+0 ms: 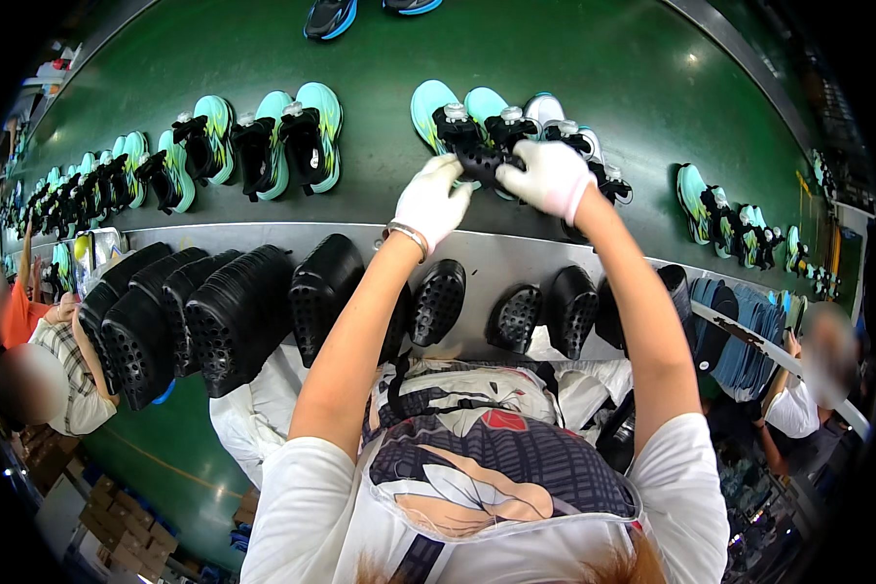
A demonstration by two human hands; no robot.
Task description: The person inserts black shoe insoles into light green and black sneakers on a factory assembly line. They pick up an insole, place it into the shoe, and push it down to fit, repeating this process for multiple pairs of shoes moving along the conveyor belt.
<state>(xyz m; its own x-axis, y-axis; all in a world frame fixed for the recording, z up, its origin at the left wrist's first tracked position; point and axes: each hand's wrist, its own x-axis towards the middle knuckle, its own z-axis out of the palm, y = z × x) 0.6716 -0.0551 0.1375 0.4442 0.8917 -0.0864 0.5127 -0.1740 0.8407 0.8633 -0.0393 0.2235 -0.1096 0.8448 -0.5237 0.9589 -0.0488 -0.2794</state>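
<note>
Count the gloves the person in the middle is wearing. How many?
2. One white glove covers the left hand and one the right hand. Both reach over the green belt and meet on a black shoe part among teal shoes.

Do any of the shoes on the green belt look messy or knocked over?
Nothing looks spilled or broken. The teal shoes stand in tidy groups on the green belt. Only the black shoe part under the left hand and right hand sits crooked, since both gloved hands grip it.
</note>
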